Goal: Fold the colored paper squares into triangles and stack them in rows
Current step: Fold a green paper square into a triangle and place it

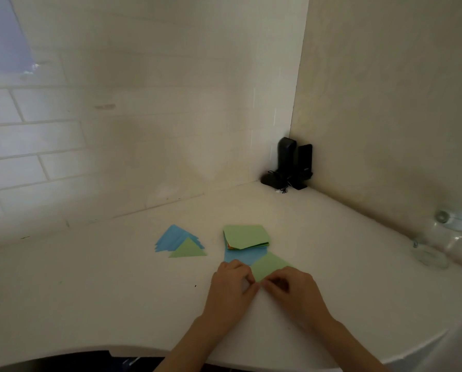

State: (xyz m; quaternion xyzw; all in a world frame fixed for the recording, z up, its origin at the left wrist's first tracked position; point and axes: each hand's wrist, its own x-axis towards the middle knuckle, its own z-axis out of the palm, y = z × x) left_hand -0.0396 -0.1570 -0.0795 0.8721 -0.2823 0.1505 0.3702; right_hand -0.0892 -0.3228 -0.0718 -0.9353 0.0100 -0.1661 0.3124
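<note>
You are in a home, most probably in a kitchen corner. The wall [103, 135] on your left is covered with white brick-shaped tiles, as a kitchen backsplash often is, and it meets a plain cream wall [385, 103] on the right. Below them is a white tabletop [90, 264] with a rounded front edge. In the corner stand small black devices [291, 165] with a thin cable, and a clear glass object [452, 220] sits at the right.

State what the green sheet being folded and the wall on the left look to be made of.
Green sheet: thin matte paper, judging by its flat colour and sharp straight edges. Left wall: probably glossy white ceramic tile, given the brick-pattern grout lines and window reflection.
</note>
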